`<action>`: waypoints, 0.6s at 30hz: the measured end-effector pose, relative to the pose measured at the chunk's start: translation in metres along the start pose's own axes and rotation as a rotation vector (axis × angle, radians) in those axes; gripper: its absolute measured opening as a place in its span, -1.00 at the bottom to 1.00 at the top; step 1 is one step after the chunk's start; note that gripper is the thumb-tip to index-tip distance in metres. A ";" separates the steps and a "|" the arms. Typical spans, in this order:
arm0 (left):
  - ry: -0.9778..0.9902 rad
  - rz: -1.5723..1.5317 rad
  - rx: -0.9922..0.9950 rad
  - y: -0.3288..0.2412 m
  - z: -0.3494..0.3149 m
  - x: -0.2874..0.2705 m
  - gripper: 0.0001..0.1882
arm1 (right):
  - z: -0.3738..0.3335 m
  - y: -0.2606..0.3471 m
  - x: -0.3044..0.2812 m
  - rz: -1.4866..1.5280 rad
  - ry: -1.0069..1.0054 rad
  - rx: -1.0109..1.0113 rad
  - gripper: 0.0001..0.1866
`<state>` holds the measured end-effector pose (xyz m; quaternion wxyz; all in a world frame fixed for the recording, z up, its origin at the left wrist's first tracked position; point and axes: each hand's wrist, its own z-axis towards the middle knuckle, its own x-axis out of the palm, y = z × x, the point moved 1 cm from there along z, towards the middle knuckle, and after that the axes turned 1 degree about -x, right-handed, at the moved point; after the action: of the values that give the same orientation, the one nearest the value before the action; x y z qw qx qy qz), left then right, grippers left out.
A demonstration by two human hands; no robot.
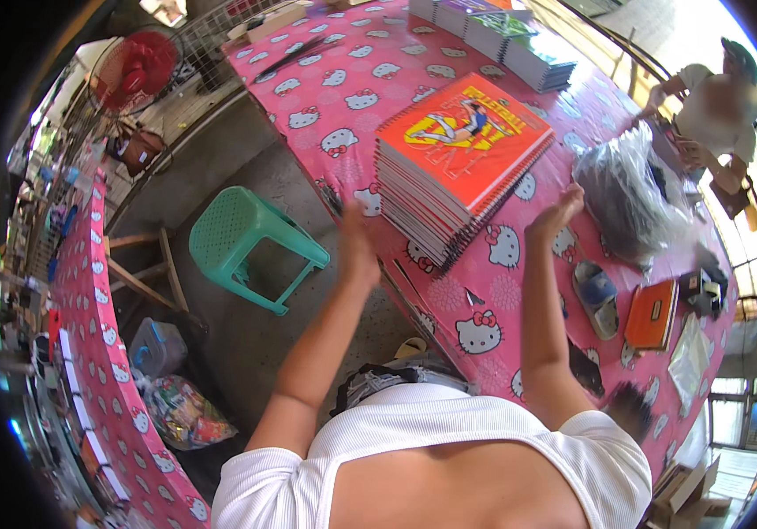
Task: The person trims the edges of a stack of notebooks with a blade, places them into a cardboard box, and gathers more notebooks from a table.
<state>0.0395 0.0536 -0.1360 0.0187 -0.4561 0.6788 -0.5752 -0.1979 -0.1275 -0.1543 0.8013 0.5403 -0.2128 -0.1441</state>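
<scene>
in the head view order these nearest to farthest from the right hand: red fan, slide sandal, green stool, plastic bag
1. Plastic bag: just right of the right hand.
2. Slide sandal: on the table, below the hand in the picture.
3. Green stool: left, beside the table.
4. Red fan: far upper left.

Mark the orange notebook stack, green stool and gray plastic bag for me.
Orange notebook stack [465,167]: head view, top cover.
Green stool [234,229]: head view, seat.
Gray plastic bag [627,196]: head view, crumpled side.
</scene>
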 end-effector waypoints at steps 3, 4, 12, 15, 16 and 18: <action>-0.008 0.080 0.239 -0.030 0.037 0.024 -0.36 | -0.057 0.050 -0.016 0.088 -0.074 -0.155 -0.27; 0.027 0.073 0.232 -0.028 0.053 0.031 -0.35 | -0.073 0.055 -0.011 0.135 -0.109 -0.160 -0.28; 0.125 0.066 0.134 -0.026 0.046 0.069 -0.20 | -0.092 0.069 0.033 0.138 0.048 -0.371 -0.23; 0.188 0.089 0.166 -0.017 0.065 0.043 -0.18 | -0.102 0.081 0.042 0.148 0.049 -0.409 -0.19; 0.214 0.102 0.131 -0.019 0.061 0.046 -0.18 | -0.098 0.082 0.035 0.141 0.024 -0.402 -0.20; 0.211 0.177 0.116 -0.027 0.063 0.043 -0.16 | -0.090 0.094 0.024 0.148 -0.012 -0.387 -0.22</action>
<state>0.0651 -0.0195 -0.1141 0.0241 -0.3295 0.6802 -0.6543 -0.1325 -0.0311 -0.0919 0.8972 0.3583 -0.2251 -0.1264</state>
